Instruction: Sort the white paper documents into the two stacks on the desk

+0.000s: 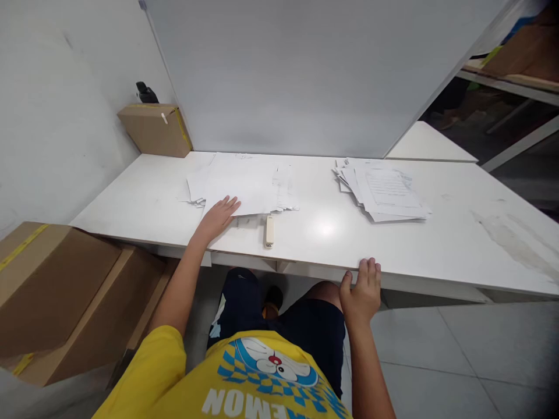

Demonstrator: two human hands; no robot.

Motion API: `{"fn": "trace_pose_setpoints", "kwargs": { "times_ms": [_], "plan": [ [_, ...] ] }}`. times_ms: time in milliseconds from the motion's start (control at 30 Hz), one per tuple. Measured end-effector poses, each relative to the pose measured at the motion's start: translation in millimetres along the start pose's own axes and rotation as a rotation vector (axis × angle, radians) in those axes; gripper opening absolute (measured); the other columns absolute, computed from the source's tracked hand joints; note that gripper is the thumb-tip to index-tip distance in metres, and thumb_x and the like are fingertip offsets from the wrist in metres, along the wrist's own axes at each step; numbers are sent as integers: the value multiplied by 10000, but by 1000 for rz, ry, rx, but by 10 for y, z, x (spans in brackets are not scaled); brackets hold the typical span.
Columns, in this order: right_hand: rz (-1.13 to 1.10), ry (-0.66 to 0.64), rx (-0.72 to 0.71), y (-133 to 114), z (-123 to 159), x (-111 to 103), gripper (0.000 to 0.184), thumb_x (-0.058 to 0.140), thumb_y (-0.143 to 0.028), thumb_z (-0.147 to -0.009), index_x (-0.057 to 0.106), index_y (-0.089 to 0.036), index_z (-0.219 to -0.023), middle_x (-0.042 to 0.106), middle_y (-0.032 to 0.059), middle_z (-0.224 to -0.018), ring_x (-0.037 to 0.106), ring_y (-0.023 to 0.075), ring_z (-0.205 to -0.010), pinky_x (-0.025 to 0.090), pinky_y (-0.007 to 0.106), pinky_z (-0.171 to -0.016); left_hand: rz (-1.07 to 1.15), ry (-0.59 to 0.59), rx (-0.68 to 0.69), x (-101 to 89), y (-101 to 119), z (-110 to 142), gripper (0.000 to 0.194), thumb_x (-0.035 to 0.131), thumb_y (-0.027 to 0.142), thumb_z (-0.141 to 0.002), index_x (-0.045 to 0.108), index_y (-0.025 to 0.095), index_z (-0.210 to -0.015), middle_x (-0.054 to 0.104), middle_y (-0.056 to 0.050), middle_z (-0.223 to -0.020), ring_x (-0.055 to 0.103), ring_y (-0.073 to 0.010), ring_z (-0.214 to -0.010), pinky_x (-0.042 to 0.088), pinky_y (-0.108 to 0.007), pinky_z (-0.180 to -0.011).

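My left hand point(219, 217) lies flat, fingers outstretched, on the near left corner of a loose pile of white paper sheets point(244, 183). Just in front of that pile, a small cream-coloured stapler point(269, 231) rests on the white table point(305, 244). My right hand point(361, 291) has its fingertips on the table's front edge, fingers extended, and it holds nothing. A second stack of papers point(388, 189), fanned unevenly with printed text on the top sheet, sits farther back to the right.
A cardboard box point(155, 129) stands at the table's back left corner, with a black object point(146, 93) behind it. Larger cardboard boxes point(56, 279) are at the left below table height. A grey panel point(305, 75) rises along the back edge. Shelving point(515, 87) is at the right.
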State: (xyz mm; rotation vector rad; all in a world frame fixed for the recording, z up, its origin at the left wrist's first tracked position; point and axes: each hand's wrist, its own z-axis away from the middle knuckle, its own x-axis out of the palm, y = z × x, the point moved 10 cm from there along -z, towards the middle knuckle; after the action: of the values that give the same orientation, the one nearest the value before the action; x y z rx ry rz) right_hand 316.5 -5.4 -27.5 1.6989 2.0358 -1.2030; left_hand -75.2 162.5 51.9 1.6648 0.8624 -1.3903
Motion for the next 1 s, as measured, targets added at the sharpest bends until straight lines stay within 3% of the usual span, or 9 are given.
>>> {"fn": "trace_pose_setpoints", "kwargs": {
  "times_ms": [167,433,600,800,1000],
  "plan": [
    [20,67,-31,-38,-4,-28,521,455,-256,-964,480,-71,-1450,497,232,-1472,408,362,-1427,420,545,-1106,121,16,-36,-15,-62,-67,553,200,345,-1025,365,199,-1531,278,-34,-1637,149,-218,-1546,171,-427,-1253],
    [32,78,-31,-61,-10,-32,525,454,-247,-960,469,-80,-1458,498,226,-1473,412,348,-1427,432,529,-1099,202,-76,-70,9,-100,-165,606,219,478,-1021,249,241,-1578,122,-4,-1671,30,-231,-1556,105,-439,-1258],
    [18,69,-23,-49,-6,-15,539,451,-249,-959,450,-88,-1473,482,225,-1487,398,347,-1435,419,525,-1111,247,-29,-88,-58,-107,-158,577,268,373,-996,334,221,-1549,213,7,-1653,108,-208,-1552,144,-405,-1260],
    [-17,42,-17,-15,-2,23,557,430,-255,-955,428,-99,-1489,463,219,-1502,378,356,-1445,408,555,-1112,340,147,-297,-197,-274,-139,599,253,427,-1006,396,140,-1513,389,-62,-1583,354,-210,-1477,287,-369,-1225],
    [1,62,-15,-28,-7,11,545,429,-266,-961,440,-105,-1482,480,214,-1491,403,349,-1431,417,536,-1107,110,73,-188,-174,-113,-260,570,384,390,-974,422,182,-1503,362,-20,-1599,285,-222,-1508,259,-381,-1238]
  ]
}}
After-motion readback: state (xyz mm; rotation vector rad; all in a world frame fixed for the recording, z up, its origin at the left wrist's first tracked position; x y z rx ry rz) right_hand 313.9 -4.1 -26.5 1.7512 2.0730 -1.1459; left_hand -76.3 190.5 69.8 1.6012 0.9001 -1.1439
